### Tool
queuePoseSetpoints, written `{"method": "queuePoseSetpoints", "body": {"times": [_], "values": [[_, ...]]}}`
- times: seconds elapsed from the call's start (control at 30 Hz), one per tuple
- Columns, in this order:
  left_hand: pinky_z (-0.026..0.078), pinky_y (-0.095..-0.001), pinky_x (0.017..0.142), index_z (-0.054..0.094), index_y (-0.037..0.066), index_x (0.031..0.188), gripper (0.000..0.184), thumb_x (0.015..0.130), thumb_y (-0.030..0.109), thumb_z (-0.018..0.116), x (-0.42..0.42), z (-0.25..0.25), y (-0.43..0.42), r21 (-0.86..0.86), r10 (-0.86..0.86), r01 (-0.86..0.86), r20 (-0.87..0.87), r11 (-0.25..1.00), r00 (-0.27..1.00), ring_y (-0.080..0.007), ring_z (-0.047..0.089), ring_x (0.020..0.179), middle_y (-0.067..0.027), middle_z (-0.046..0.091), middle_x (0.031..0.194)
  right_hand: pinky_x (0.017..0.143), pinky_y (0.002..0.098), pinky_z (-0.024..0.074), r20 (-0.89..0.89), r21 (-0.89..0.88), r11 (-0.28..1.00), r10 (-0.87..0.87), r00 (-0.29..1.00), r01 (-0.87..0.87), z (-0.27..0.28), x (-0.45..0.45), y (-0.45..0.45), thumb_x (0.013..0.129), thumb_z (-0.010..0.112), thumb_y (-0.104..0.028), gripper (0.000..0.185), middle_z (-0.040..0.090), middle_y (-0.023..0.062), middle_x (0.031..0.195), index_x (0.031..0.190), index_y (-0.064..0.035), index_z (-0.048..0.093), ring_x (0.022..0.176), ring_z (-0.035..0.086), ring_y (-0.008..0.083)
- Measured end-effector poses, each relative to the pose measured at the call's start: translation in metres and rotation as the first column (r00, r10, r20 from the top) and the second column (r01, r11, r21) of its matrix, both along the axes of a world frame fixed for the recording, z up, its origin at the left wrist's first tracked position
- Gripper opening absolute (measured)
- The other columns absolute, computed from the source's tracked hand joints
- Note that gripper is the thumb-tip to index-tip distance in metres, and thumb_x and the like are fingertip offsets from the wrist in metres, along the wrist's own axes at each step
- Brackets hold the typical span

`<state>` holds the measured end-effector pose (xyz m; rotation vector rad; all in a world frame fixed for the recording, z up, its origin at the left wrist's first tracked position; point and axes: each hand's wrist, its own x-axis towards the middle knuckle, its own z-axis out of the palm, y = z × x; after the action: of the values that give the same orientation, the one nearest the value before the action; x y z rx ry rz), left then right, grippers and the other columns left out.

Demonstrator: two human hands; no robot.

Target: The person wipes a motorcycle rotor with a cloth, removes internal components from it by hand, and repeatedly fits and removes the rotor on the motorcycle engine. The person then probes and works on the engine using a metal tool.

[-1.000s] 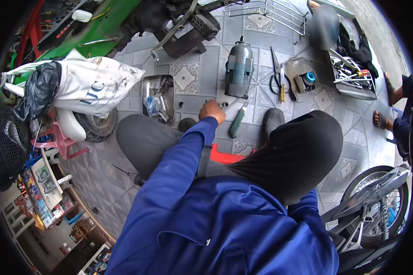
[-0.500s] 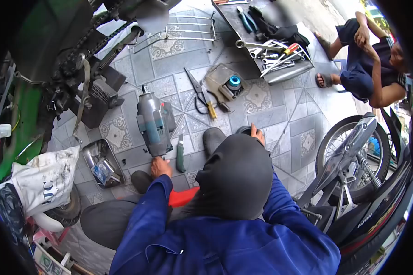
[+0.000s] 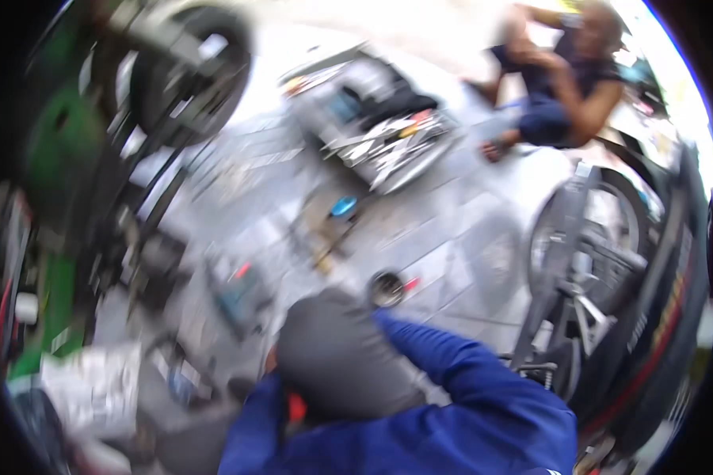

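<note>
The view is smeared by motion. My right hand (image 3: 411, 283) shows only as a reddish patch at the rim of a round, hollow metal part (image 3: 388, 290), just past the end of my blue sleeve; it appears to hold this part. My left hand (image 3: 272, 360) is mostly hidden behind my grey-clad knee (image 3: 329, 344), so its fingers cannot be made out. Ahead of the left hand, a blurred grey-teal power tool (image 3: 242, 297) rests on the tiles. Beyond the right hand lies a blue ringed part (image 3: 344, 207) on a brownish piece.
A metal tray of wrenches and pliers (image 3: 384, 150) is on the floor ahead. A seated person (image 3: 562, 79) is at the upper right. A motorcycle (image 3: 590, 261) stands on the right, a green machine frame (image 3: 55, 293) on the left. A white bag (image 3: 91, 388) is at the lower left.
The camera view has swung, shifting the tray and seated person leftward and bringing a wheel into view at top left. The round part's hollow inside now shows. My left hand has become mostly hidden.
</note>
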<state>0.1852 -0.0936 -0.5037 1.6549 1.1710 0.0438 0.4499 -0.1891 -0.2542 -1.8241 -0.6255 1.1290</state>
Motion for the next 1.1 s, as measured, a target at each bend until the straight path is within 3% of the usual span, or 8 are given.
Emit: {"method": "queuePoseSetpoints", "body": {"times": [0.1, 0.37, 0.4, 0.5, 0.7, 0.87, 0.93, 1.1], "values": [[0.05, -0.0499, 0.096, 0.068, 0.005, 0.121, 0.049, 0.083, 0.037, 0.076, 0.159, 0.014, -0.01, 0.084, -0.237, 0.224, 0.214, 0.971, 0.948, -0.0425, 0.062, 0.116, -0.0231, 0.066, 0.123, 0.088, 0.0347, 0.0524, -0.083, -0.013, 0.979, -0.203, 0.976, 0.202, -0.018, -0.014, 0.002, 0.091, 0.071, -0.022, 0.035, 0.07, 0.0098, 0.106, 0.12, -0.0031, 0.063, 0.096, 0.067, 0.0204], [0.05, -0.0502, 0.094, 0.069, 0.005, 0.12, 0.049, 0.083, 0.037, 0.076, 0.151, 0.069, -0.003, 0.249, -0.38, 0.307, 0.336, 0.918, 0.862, -0.0428, 0.062, 0.115, -0.0235, 0.067, 0.121, 0.071, 0.0334, 0.0543, -0.628, -0.127, 0.957, -0.282, 0.725, 0.262, 0.059, 0.029, 0.008, 0.09, 0.073, -0.018, 0.029, 0.067, 0.0068, 0.09, 0.112, -0.0039, 0.062, 0.079, 0.066, 0.0185], [0.05, -0.0502, 0.094, 0.069, 0.005, 0.12, 0.049, 0.083, 0.037, 0.076, 0.134, 0.072, -0.007, 0.244, -0.387, 0.318, 0.335, 0.916, 0.859, -0.0428, 0.062, 0.114, -0.0236, 0.067, 0.121, 0.073, 0.044, 0.0572, -0.536, -0.272, 0.886, -0.464, 0.705, 0.377, 0.09, 0.051, 0.011, 0.094, 0.07, -0.017, 0.017, 0.07, 0.0114, 0.09, 0.103, -0.004, 0.064, 0.081, 0.07, 0.0246], [0.051, -0.0503, 0.093, 0.069, 0.005, 0.12, 0.049, 0.082, 0.037, 0.076, 0.067, 0.116, 0.008, 0.167, -0.311, 0.284, 0.166, 0.944, 0.936, -0.043, 0.063, 0.114, -0.0238, 0.067, 0.12, 0.059, 0.0423, 0.0555, -0.085, 0.204, 0.875, -0.432, 0.898, 0.44, 0.017, 0.152, 0.014, 0.097, 0.063, -0.02, 0.016, 0.067, 0.0115, 0.077, 0.092, -0.0053, 0.063, 0.066, 0.069, 0.0264], [0.051, -0.0505, 0.092, 0.069, 0.005, 0.119, 0.049, 0.082, 0.037, 0.077, -0.002, 0.171, 0.01, 0.178, -0.23, 0.216, 0.059, 0.96, 0.971, -0.0432, 0.063, 0.113, -0.0241, 0.068, 0.119, 0.06, 0.0407, 0.0622, -0.273, 0.069, 0.632, -0.732, 0.624, 0.772, 0.121, 0.282, 0.066, 0.094, 0.066, -0.013, 0.027, 0.065, 0.0113, 0.093, 0.116, -0.0051, 0.053, 0.071, 0.071, 0.028], [0.051, -0.0506, 0.091, 0.07, 0.005, 0.118, 0.049, 0.082, 0.037, 0.077, 0.008, 0.19, 0.016, 0.049, -0.282, 0.283, -0.024, 0.958, 0.959, -0.0434, 0.063, 0.112, -0.0243, 0.068, 0.118, 0.056, 0.0365, 0.0567, 0.135, 0.027, 0.941, -0.339, 0.931, 0.338, 0.042, 0.316, 0.002, 0.093, 0.07, -0.028, 0.045, 0.073, 0.0145, 0.101, 0.131, -0.0043, 0.061, 0.074, 0.074, 0.027], [0.052, -0.0507, 0.091, 0.07, 0.005, 0.118, 0.049, 0.081, 0.037, 0.077, -0.038, 0.195, 0.005, -0.026, -0.343, 0.342, -0.058, 0.939, 0.938, -0.0435, 0.064, 0.111, -0.0244, 0.068, 0.117, 0.08, 0.0436, 0.0585, 0.731, -0.151, 0.94, -0.101, 0.675, 0.304, 0.041, 0.244, -0.041, 0.085, 0.076, -0.04, 0.055, 0.073, 0.0202, 0.095, 0.121, -0.0002, 0.065, 0.091, 0.072, 0.0383], [0.052, -0.0508, 0.09, 0.07, 0.004, 0.118, 0.049, 0.081, 0.037, 0.077, -0.09, 0.252, 0.008, 0.018, -0.442, 0.442, -0.026, 0.897, 0.897, -0.0437, 0.064, 0.11, -0.0247, 0.069, 0.116, 0.111, 0.0457, 0.0418, 0.619, -0.405, 0.914, 0.299, 0.726, -0.031, 0.031, 0.091, -0.114, 0.066, 0.09, -0.05, 0.112, 0.045, 0.0244, 0.149, 0.153, -0.0086, 0.033, 0.134, 0.047, 0.0418]]}}
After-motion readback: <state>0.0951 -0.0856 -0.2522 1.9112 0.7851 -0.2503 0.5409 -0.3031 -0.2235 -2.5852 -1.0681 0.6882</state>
